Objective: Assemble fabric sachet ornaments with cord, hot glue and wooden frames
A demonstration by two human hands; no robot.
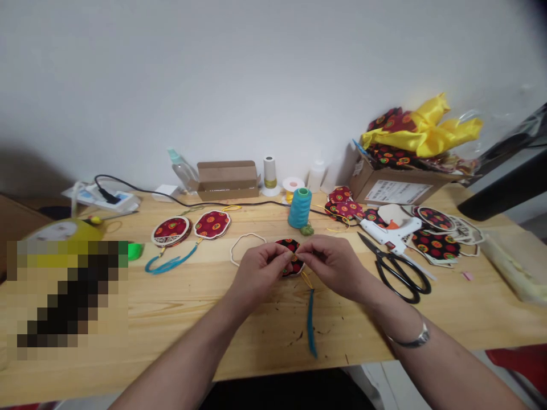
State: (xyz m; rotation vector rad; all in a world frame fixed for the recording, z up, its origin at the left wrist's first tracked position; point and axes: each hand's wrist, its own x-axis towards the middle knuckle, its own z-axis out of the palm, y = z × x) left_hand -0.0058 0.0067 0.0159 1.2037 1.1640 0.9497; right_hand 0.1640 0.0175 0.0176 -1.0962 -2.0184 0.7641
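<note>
My left hand (265,266) and my right hand (335,265) meet over a black fabric-covered ornament (285,246) with red and orange patterns. Both are closed, thumbs and fingertips pinched together. Whatever lies between the fingertips is too small to make out. Much of the ornament is hidden by my fingers. From its lower edge a yellow cord (306,279) leads down to a blue tassel (311,327) lying on the table. An open pale frame (233,250) lies just left of my left hand. Behind my hands stands a cone of blue thread (301,209).
Black-handled scissors (399,273) and a white glue gun (387,232) lie to the right. Beyond them is a carton (393,188) of fabric. Two red tasselled ornaments (171,228) lie left. A black cable (205,204) crosses the back of the wooden table (188,307).
</note>
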